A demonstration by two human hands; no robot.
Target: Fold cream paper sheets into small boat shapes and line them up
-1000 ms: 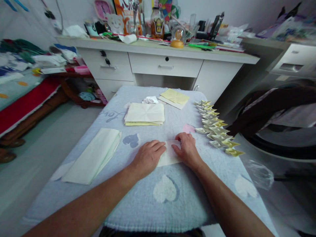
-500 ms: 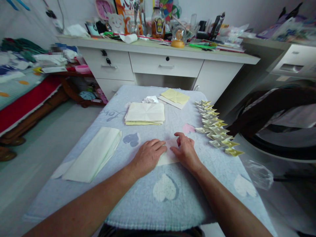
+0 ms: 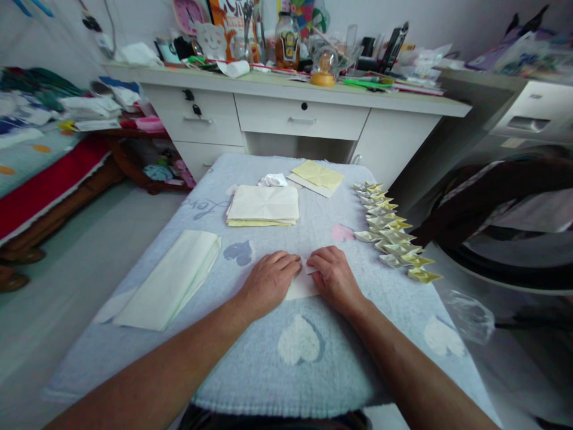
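Note:
A small sheet of white paper (image 3: 302,288) lies in front of me, partly covered by both hands. My left hand (image 3: 272,276) rests on its left side, palm down, fingers lying flat and close together. At the right side, my right hand (image 3: 333,275) has its fingers closed on a raised, folded part of the paper. The far side of the sheet is hidden by my fingers. Beyond my hands is a stack of white and yellow paper (image 3: 263,204) with crease lines. Several small folded paper boats (image 3: 396,236) stand in rows to the right.
A larger folded pale sheet (image 3: 172,280) lies at the left on the cloth-covered table (image 3: 237,370). Crumpled white tissue (image 3: 273,180) and yellow and white sheets (image 3: 317,176) lie at the back. A cluttered desk (image 3: 286,98) stands behind; a washing machine (image 3: 528,119) is at right.
My right hand has closed its fingers, which were apart, onto the paper and lifted part of it. My left hand has stayed in place.

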